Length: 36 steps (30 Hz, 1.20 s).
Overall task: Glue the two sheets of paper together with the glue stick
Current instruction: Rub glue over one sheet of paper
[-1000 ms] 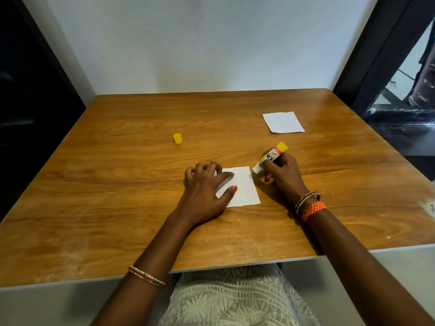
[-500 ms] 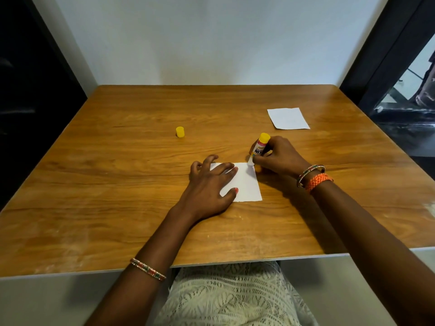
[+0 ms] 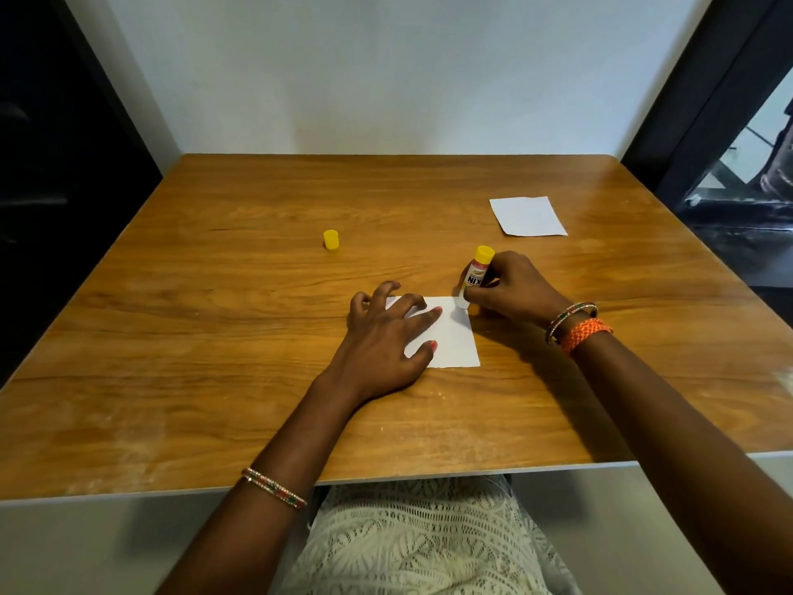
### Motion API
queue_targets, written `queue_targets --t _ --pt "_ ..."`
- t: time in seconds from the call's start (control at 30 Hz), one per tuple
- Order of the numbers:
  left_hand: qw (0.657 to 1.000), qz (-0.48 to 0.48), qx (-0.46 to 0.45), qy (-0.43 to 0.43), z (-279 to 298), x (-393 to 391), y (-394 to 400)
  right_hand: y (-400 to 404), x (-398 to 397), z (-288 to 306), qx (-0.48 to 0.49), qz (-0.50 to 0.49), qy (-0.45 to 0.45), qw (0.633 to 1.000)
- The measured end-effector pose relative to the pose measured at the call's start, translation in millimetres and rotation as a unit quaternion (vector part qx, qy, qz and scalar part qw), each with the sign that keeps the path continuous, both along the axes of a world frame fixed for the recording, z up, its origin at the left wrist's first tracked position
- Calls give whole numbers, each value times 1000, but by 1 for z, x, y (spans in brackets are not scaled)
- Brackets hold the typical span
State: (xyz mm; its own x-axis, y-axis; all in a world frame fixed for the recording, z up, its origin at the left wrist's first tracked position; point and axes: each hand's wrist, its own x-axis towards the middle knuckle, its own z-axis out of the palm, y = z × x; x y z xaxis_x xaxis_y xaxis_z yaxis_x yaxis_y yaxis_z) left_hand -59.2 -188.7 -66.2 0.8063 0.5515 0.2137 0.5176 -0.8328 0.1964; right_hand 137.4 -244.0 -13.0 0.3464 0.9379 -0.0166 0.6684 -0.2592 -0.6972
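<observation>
Head camera view shows your left hand (image 3: 382, 337) spread flat, fingers splayed and gripping nothing, pressing down the left part of a small white rectangular sheet of paper (image 3: 455, 337) just right of the frame's centre on the brown wood-grain table (image 3: 214, 337). Your right hand (image 3: 513, 289) is curled closed around a glue stick with a white and red label and a yellow end (image 3: 477, 274). You hold it nearly upright, tilted slightly, yellow end up, with its pale tip touching the sheet's upper right corner. A second white rectangular sheet of paper (image 3: 528, 216) lies flat in the upper right of the frame, well apart from the first sheet and untouched. A small yellow plastic cap (image 3: 331, 240) stands alone left of centre, above your left hand and well apart from both sheets. Your right wrist carries thin beaded bangles (image 3: 570, 317) and an orange braided band (image 3: 585, 334); your left forearm carries a beaded bangle (image 3: 274, 487) near the table's front edge.
</observation>
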Motion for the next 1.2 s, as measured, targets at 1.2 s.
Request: queue_targets --t 1.2 --pt "1000 5 -8 -15 -2 0 1 -57 -26 -1 3 79 -15 997"
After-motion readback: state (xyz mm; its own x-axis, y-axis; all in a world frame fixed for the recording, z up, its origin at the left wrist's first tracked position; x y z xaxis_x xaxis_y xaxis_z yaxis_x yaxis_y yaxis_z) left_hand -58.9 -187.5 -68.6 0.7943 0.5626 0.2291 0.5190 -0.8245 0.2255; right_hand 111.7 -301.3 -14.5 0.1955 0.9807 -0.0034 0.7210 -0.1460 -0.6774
